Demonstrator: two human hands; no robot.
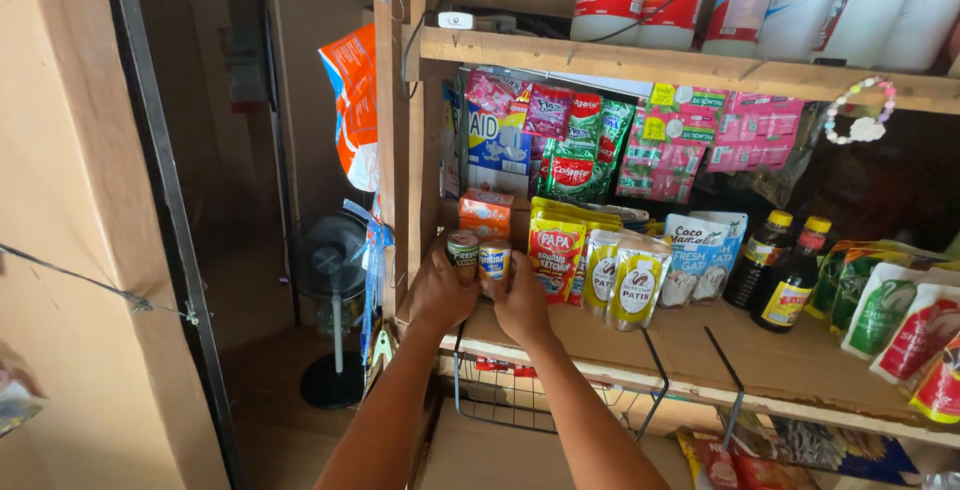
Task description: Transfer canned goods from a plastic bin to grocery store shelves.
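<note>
My left hand [441, 295] grips a small tin can [462, 251] and my right hand [522, 302] grips another can [494, 259], both at the wooden shelf's [690, 355] left end, beside yellow sauce pouches [556, 255].

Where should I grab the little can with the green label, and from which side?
Grab the green-labelled can around its round side wall, probably coming from the front left, where the left hand is. It stands upright on the wooden shelf, with the yellow-labelled can close on its right and a post to its left, so the open shelf front looks easiest.
</note>
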